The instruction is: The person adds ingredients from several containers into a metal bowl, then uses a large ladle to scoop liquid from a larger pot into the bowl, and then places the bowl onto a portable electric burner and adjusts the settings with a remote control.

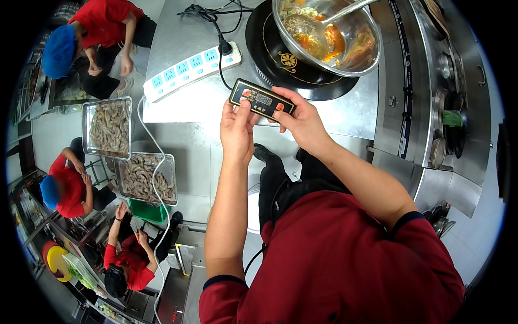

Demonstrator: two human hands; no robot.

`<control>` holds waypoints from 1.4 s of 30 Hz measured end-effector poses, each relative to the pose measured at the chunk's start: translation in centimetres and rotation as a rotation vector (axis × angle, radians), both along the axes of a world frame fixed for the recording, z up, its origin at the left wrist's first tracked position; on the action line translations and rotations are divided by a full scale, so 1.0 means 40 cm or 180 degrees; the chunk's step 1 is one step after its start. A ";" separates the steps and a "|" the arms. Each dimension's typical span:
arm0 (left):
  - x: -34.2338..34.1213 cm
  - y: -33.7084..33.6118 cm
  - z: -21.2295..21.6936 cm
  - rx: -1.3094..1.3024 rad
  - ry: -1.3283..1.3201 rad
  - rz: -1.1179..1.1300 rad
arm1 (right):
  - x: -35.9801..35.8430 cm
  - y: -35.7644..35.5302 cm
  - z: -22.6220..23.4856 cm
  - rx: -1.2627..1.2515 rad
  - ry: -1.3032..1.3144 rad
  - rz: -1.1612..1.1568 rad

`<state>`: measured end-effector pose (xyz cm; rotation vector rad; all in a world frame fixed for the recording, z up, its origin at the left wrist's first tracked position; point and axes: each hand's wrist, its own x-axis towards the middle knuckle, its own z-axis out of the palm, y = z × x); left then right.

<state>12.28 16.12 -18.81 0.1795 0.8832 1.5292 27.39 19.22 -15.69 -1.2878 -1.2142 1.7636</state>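
Note:
Both my hands hold a small black wired control box with red buttons and a little display [264,99] at the near edge of the steel counter [178,110]. My left hand [237,127] grips its left end, thumb on the face by the left red button. My right hand [303,120] closes on the right end, thumb at the other red button. Just beyond stands a round black cooker [260,43], and on it a steel bowl [374,60] with orange-red, oily food and a ladle [349,9] resting inside. A black cord runs from the power strip [192,71] toward the box.
Two trays of shrimp [110,127] [145,178] stand left of the counter, with a green crate [147,211] below. A white cable [157,141] hangs across them. Three co-workers in red [108,24] work at the left. Steel equipment [402,81] lines the right.

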 end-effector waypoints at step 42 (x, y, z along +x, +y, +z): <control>0.005 -0.009 -0.004 0.0118 -0.0183 0.0019 | 0.015 0.008 0.020 -0.0175 0.0387 -0.0003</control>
